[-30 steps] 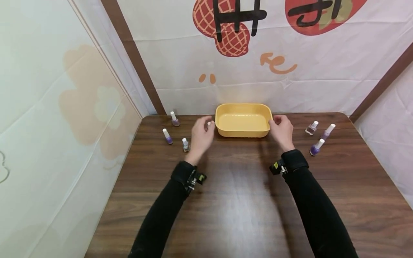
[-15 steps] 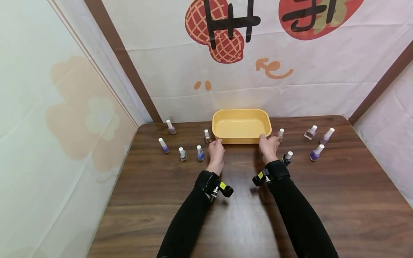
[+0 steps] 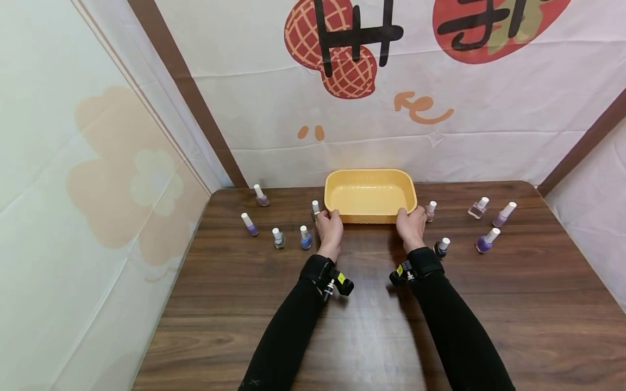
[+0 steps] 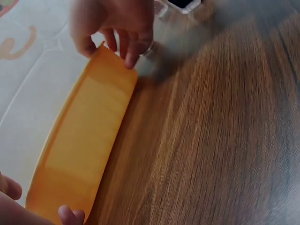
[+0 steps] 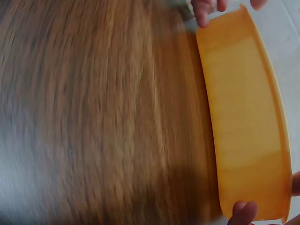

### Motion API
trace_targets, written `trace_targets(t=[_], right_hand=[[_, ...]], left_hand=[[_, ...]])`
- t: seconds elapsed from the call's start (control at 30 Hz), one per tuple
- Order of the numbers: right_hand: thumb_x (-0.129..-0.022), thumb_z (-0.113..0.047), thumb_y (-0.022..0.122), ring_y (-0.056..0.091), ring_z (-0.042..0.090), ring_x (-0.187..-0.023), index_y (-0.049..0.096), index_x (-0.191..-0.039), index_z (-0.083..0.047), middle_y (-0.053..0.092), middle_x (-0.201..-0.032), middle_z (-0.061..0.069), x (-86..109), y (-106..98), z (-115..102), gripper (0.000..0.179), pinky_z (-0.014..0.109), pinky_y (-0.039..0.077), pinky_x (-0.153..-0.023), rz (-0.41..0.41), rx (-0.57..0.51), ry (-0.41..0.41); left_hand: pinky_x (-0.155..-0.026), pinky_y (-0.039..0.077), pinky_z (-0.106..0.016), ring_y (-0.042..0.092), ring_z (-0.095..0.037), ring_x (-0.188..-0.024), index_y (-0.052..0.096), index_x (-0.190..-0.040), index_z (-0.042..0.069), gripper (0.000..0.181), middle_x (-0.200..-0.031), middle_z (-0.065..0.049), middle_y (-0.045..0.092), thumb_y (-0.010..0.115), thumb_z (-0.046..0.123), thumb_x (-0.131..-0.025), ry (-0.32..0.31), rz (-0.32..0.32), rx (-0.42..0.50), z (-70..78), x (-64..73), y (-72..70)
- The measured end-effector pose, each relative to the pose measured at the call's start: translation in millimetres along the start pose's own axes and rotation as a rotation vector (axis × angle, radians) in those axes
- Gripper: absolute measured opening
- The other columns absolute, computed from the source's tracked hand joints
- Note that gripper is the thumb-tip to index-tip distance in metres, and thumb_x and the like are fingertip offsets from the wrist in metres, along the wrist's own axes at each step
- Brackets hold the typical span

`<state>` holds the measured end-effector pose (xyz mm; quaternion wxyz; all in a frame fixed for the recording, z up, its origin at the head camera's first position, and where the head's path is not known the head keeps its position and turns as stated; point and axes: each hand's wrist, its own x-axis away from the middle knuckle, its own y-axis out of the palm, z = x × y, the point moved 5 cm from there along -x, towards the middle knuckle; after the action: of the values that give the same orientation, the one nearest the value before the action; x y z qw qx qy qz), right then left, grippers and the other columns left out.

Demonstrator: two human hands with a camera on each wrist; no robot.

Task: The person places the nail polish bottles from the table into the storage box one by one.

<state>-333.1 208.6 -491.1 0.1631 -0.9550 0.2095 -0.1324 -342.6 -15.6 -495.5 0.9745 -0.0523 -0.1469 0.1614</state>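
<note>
A yellow plastic tray (image 3: 369, 219) stands at the table's back edge, with nothing seen inside it. My left hand (image 3: 330, 231) grips its front left corner and my right hand (image 3: 412, 227) its front right corner. In the left wrist view the tray's front wall (image 4: 82, 136) runs between both hands, fingers at each end. The right wrist view shows the same wall (image 5: 246, 112), with a fingertip (image 5: 243, 212) low on the near end. A white-capped nail polish bottle (image 3: 315, 207) is just behind the left hand; another bottle (image 3: 431, 211) stands beside the right hand.
Left of the tray are several more nail polish bottles, among them a blue one (image 3: 306, 239) and a purple one (image 3: 250, 225). A dark bottle (image 3: 442, 247) stands by the right wrist. Further right are a clear-glass bottle (image 3: 478, 208) and two purple ones. A printed cloth (image 3: 274, 108) hangs behind.
Both hands have come from the tray's sides to its front corners and taken hold. A blue and a dark bottle, hidden one second ago, now show near the wrists. The head view has shifted slightly.
</note>
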Motion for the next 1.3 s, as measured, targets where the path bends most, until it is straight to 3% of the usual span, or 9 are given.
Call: trace_targets(t=[0.17,0.27,0.53,0.77,0.9,1.0,1.3], right_hand=[[-0.094,-0.017,0.039,0.044,0.032,-0.106,0.045,-0.123,0.008,0.049,-0.117,0.024,-0.2,0.4,-2.2,0.038,0.041,0.035,-0.098,-0.013,0.077,-0.08],[-0.094,-0.017,0.039,0.046,0.032,-0.104,0.046,-0.122,0.009,0.052,-0.114,0.023,0.5,-0.3,-3.5,0.039,0.042,0.036,-0.097,-0.011,0.096,-0.1],[-0.096,-0.021,0.036,0.045,0.041,-0.119,0.037,-0.129,0.015,0.046,-0.127,0.033,8.4,-4.9,-3.5,0.049,0.048,0.035,-0.104,-0.076,0.213,-0.108],[-0.096,-0.025,0.033,0.049,0.042,-0.108,0.038,-0.126,0.016,0.049,-0.12,0.033,10.9,-10.7,-3.0,0.051,0.051,0.039,-0.096,-0.096,0.335,-0.135],[-0.096,-0.024,0.033,0.048,0.046,-0.116,0.017,-0.144,0.016,0.042,-0.133,0.038,13.1,-13.3,-2.7,0.065,0.053,0.038,-0.099,-0.113,0.382,-0.142],[-0.095,-0.022,0.033,0.046,0.048,-0.118,-0.002,-0.15,0.01,0.036,-0.138,0.041,16.5,-15.8,-4.3,0.072,0.054,0.037,-0.099,-0.137,0.418,-0.155],[-0.094,-0.018,0.029,0.042,0.054,-0.121,0.005,-0.146,0.017,0.035,-0.133,0.048,30.8,-23.0,-6.6,0.066,0.057,0.038,-0.098,-0.231,0.575,-0.203]], left_hand=[[-0.109,0.033,-0.039,0.045,-0.027,-0.127,0.044,-0.134,0.001,0.044,-0.136,-0.016,0.049,0.046,0.024,-0.097,0.061,0.042,-0.089,1.1,-0.9,-4.6],[-0.109,0.034,-0.039,0.046,-0.028,-0.127,0.044,-0.134,0.002,0.043,-0.135,-0.016,0.05,0.047,0.023,-0.096,0.098,0.053,-0.116,2.8,-1.4,-6.9],[-0.114,0.03,-0.039,0.038,-0.024,-0.139,0.036,-0.148,0.008,0.051,-0.149,-0.011,0.042,0.042,0.022,-0.099,0.149,-0.004,-0.242,1.1,2.5,-6.7],[-0.103,0.039,-0.044,0.05,-0.032,-0.122,0.043,-0.138,0.0,0.047,-0.132,-0.019,0.049,0.041,0.023,-0.098,0.179,-0.045,-0.364,4.9,10.4,-11.4],[-0.096,0.041,-0.046,0.053,-0.034,-0.111,0.044,-0.133,-0.004,0.046,-0.126,-0.021,0.05,0.041,0.024,-0.097,0.199,-0.075,-0.441,6.8,14.8,-13.8],[-0.098,0.041,-0.046,0.053,-0.035,-0.112,0.043,-0.133,-0.006,0.048,-0.127,-0.023,0.05,0.042,0.025,-0.096,0.204,-0.098,-0.474,7.6,18.2,-15.8],[-0.094,0.043,-0.044,0.053,-0.033,-0.104,0.049,-0.122,-0.009,0.045,-0.117,-0.024,0.053,0.045,0.025,-0.093,0.248,-0.123,-0.536,2.6,34.6,-27.6]])
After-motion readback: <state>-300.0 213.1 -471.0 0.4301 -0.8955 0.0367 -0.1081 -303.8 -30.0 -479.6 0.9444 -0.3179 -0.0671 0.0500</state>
